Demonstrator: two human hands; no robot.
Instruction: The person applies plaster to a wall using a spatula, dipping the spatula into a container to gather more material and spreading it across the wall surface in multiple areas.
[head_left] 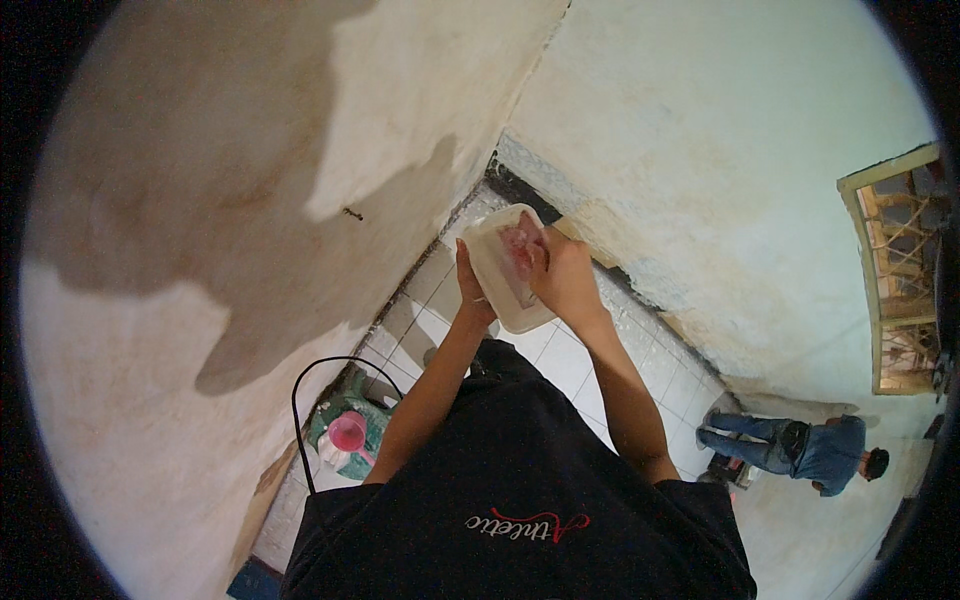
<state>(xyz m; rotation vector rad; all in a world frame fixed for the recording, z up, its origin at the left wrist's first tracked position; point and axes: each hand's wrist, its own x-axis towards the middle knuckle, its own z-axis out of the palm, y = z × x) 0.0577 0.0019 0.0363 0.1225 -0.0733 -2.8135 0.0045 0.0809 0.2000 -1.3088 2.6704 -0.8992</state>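
While the left hand [471, 287] clasps its left wall, one rectangular translucent plastic tub [489, 262], held above white floor tiles [565, 362], contains reddish material [520, 243]. Right hand [566, 276]: over right rim, fingers inside; whether pinching the material, cannot tell. Lower left, well apart: one pink dipper [347, 431].
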